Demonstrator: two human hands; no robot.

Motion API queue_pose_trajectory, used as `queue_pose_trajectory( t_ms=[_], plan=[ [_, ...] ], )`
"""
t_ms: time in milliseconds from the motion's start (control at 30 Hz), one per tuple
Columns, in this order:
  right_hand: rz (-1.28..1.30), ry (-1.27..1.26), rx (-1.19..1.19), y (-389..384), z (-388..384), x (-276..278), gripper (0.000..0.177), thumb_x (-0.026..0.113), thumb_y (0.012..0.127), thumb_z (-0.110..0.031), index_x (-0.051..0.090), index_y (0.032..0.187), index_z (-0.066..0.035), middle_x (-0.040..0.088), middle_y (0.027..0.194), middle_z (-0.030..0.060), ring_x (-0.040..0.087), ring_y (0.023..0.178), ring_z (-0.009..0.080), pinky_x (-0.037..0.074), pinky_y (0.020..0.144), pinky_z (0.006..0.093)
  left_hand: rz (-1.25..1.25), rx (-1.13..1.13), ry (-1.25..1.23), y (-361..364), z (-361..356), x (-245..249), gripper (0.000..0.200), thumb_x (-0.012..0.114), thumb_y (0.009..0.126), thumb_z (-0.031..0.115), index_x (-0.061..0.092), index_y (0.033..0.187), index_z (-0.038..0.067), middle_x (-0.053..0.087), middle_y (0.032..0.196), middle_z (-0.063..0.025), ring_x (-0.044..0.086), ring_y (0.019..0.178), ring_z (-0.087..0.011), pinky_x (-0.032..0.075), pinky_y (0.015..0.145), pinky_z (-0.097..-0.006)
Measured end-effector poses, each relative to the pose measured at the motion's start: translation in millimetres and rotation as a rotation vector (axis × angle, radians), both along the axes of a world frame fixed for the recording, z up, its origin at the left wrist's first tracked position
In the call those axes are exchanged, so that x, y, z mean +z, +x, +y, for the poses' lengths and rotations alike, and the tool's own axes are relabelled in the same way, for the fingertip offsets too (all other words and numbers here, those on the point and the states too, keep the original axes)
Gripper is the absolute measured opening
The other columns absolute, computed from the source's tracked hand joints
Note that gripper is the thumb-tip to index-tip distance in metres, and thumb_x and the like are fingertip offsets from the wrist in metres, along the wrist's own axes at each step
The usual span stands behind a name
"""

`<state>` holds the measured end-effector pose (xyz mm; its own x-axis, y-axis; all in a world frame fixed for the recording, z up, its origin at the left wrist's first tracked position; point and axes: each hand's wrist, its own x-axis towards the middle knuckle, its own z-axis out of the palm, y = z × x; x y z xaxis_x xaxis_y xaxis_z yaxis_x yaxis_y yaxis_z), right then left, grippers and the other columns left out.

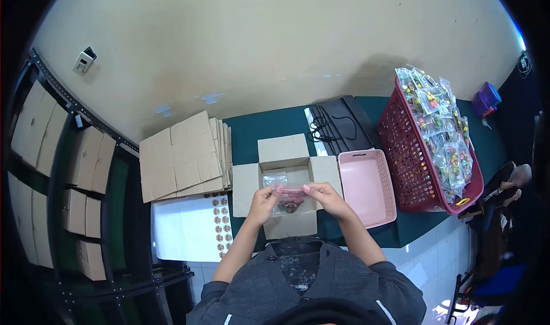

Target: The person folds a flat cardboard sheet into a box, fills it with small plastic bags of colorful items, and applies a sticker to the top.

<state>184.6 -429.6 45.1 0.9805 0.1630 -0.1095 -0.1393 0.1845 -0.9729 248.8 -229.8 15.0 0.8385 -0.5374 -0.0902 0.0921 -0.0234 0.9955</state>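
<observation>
A small clear plastic bag [291,203] with reddish and dark green pieces in it is stretched between my two hands. My left hand [264,202] pinches its upper left corner, and the fingers of my right hand [326,199] are closed on the upper right corner. Directly below is a cardboard box [291,226] with its flaps folded outward. Inside the box, partly hidden by my hands, lies another clear plastic packet [274,179].
Flattened cardboard [183,156] is stacked at left, above a white sheet [180,227] with round brown stickers. Right of the box stand a pink tray [366,190] and a tall maroon basket [409,170] heaped with filled packets [441,124]. Behind lies a black case with cable [346,124].
</observation>
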Motion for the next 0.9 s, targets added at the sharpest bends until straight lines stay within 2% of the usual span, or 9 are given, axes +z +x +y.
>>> queue_pose_trajectory(
  t_ms=[233, 333, 400, 433, 567, 667, 733, 800, 900],
  plan=[
    [-0.025, -0.043, 0.056, 0.7, -1.6, 1.0, 0.037, 0.044, 0.097, -0.026, 0.059, 0.114, 0.003, 0.065, 0.1, 0.0065, 0.057, 0.093, 0.0141, 0.041, 0.09, 0.0308, -0.021, -0.075, -0.162, -1.7, 4.0, 6.7, 0.038, 0.044, 0.096, 0.031, 0.058, 0.112, 0.001, 0.062, 0.105, -0.0094, 0.056, 0.098, -0.0149, 0.042, 0.087, -0.0286],
    [-0.041, -0.022, -0.184, -1.5, 11.7, -1.1, 0.036, 0.045, 0.096, -0.026, 0.058, 0.117, 0.0, 0.063, 0.105, 0.0093, 0.055, 0.1, 0.0167, 0.038, 0.094, 0.0322, -0.179, 0.358, -0.07, -12.7, -6.6, 15.9, 0.044, 0.044, 0.095, 0.037, 0.053, 0.118, 0.0, 0.058, 0.114, -0.012, 0.053, 0.106, -0.0192, 0.039, 0.093, -0.0325],
    [-0.498, -0.476, -0.237, -1.2, 25.2, -0.8, 0.041, 0.048, 0.094, -0.03, 0.055, 0.121, 0.0, 0.058, 0.113, 0.014, 0.052, 0.106, 0.018, 0.039, 0.092, 0.0332, -0.581, 0.258, 0.028, -24.7, -16.1, 28.2, 0.049, 0.048, 0.093, 0.04, 0.05, 0.121, 0.0, 0.055, 0.117, -0.0125, 0.052, 0.109, -0.0212, 0.039, 0.095, -0.0342],
    [-0.499, -0.394, -0.241, -3.7, 33.0, 2.6, 0.036, 0.054, 0.09, -0.022, 0.056, 0.121, -0.003, 0.051, 0.117, 0.0157, 0.048, 0.108, 0.0215, 0.039, 0.092, 0.0335, -0.611, 0.249, -0.03, -28.2, -22.6, 26.6, 0.052, 0.057, 0.088, 0.038, 0.048, 0.123, 0.001, 0.053, 0.12, -0.013, 0.051, 0.112, -0.0211, 0.041, 0.093, -0.0331],
    [-0.458, -0.372, -0.429, -0.4, 46.6, 8.0, 0.032, 0.057, 0.088, -0.023, 0.06, 0.113, -0.003, 0.044, 0.117, 0.0107, 0.049, 0.097, 0.0213, 0.039, 0.09, 0.0312, -0.324, 0.234, -0.208, -35.9, -26.7, 20.6, 0.055, 0.063, 0.085, 0.033, 0.044, 0.126, 0.002, 0.052, 0.121, -0.0125, 0.052, 0.109, -0.0196, 0.042, 0.091, -0.0312],
    [-0.397, -0.439, -0.667, 5.9, 47.6, 7.8, 0.026, 0.064, 0.083, -0.02, 0.063, 0.104, -0.004, 0.044, 0.121, 0.0132, 0.046, 0.108, 0.023, 0.04, 0.089, 0.0332, -0.115, 0.199, -0.127, -35.4, -17.8, 7.5, 0.034, 0.059, 0.09, 0.025, 0.056, 0.112, -0.001, 0.062, 0.104, -0.0092, 0.059, 0.099, -0.0196, 0.041, 0.092, -0.0301],
    [-0.491, -0.441, -0.471, 8.8, 32.3, -10.6, 0.017, 0.064, 0.083, -0.015, 0.065, 0.093, -0.002, 0.051, 0.112, 0.0127, 0.05, 0.105, 0.021, 0.041, 0.087, 0.0321, -0.06, 0.198, -0.147, -32.4, -17.3, 6.8, 0.031, 0.055, 0.091, 0.023, 0.058, 0.11, -0.002, 0.063, 0.103, -0.0103, 0.06, 0.098, -0.0195, 0.043, 0.09, -0.03],
    [-0.18, 0.002, -0.331, 6.6, 30.1, -11.6, 0.015, 0.062, 0.085, -0.012, 0.065, 0.089, 0.001, 0.059, 0.097, 0.0098, 0.054, 0.1, 0.0178, 0.041, 0.087, 0.0307, -0.01, 0.197, -0.171, -26.4, -13.9, 8.3, 0.029, 0.052, 0.093, 0.021, 0.06, 0.108, -0.003, 0.065, 0.102, -0.0114, 0.061, 0.096, -0.0194, 0.044, 0.088, -0.0299],
    [-0.154, -0.039, -0.23, -1.8, 13.2, -11.9, 0.021, 0.055, 0.09, -0.014, 0.065, 0.094, 0.004, 0.062, 0.088, 0.0069, 0.055, 0.091, 0.0138, 0.04, 0.085, 0.0275, -0.262, -0.012, -0.076, -18.9, 1.8, 17.9, 0.031, 0.047, 0.095, 0.023, 0.062, 0.109, 0.0, 0.067, 0.096, -0.0135, 0.058, 0.099, -0.0168, 0.042, 0.092, -0.0313]
  ],
)
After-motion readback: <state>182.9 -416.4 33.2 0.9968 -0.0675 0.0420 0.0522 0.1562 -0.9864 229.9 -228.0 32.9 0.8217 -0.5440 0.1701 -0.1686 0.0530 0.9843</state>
